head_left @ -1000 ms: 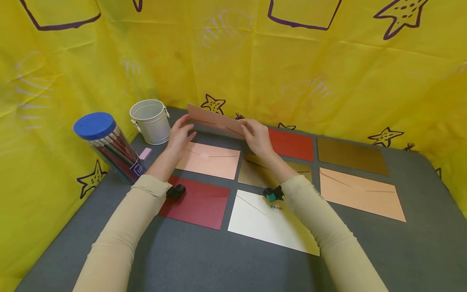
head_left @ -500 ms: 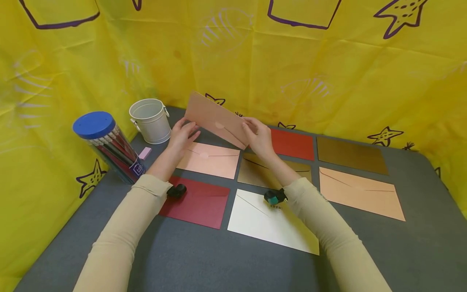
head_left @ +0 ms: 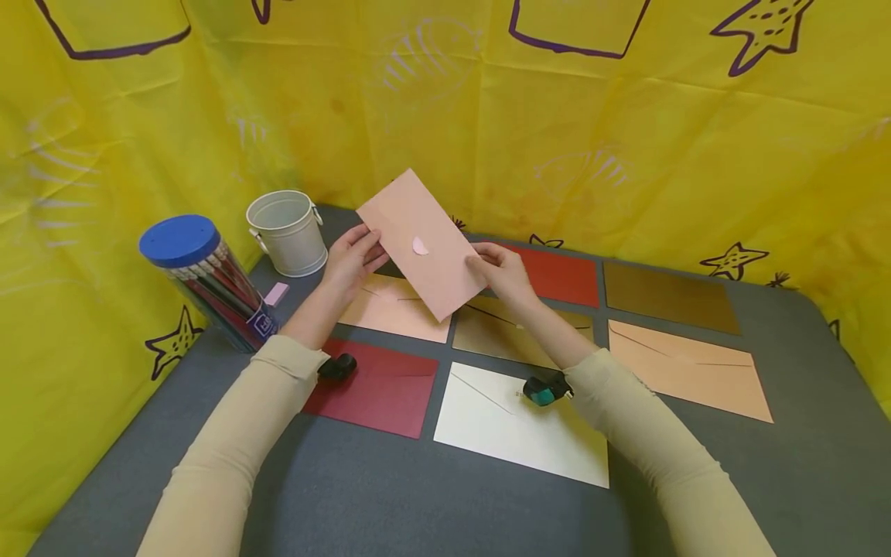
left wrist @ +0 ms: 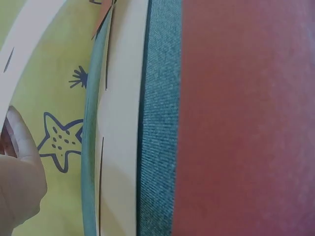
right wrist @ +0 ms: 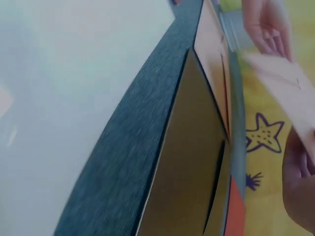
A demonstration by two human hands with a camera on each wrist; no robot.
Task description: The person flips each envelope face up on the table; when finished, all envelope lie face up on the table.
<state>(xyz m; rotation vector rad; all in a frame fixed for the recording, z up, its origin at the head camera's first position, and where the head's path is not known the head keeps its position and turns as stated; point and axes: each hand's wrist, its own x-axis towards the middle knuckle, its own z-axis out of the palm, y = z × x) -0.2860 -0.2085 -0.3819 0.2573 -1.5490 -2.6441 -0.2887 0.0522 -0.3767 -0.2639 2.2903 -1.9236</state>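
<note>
A pink envelope (head_left: 431, 271) is lifted above the table and tilted, with a pale half-round seal near its middle. My left hand (head_left: 350, 259) pinches its left edge, thumb on the near face and fingers behind. On the right edge, my right hand (head_left: 506, 272) holds it between thumb and fingers. Below lie another pink envelope (head_left: 411, 317) and a gold envelope (head_left: 515, 340). The right wrist view shows the held envelope (right wrist: 288, 88) between both hands; in the left wrist view my left hand (left wrist: 22, 182) is partly cut off.
Dark red (head_left: 376, 394), white (head_left: 501, 441), red (head_left: 560, 275), brown (head_left: 671, 298) and peach (head_left: 689, 371) envelopes lie on the grey table (head_left: 362, 495). At left stand a blue-lidded pencil tube (head_left: 216, 286) and a white bucket (head_left: 288, 236), with a pink eraser (head_left: 276, 293) between them.
The pink envelope has turned from nearly edge-on to facing me, its right end swinging lower. Both hands keep hold; my right hand has shifted slightly right and down.
</note>
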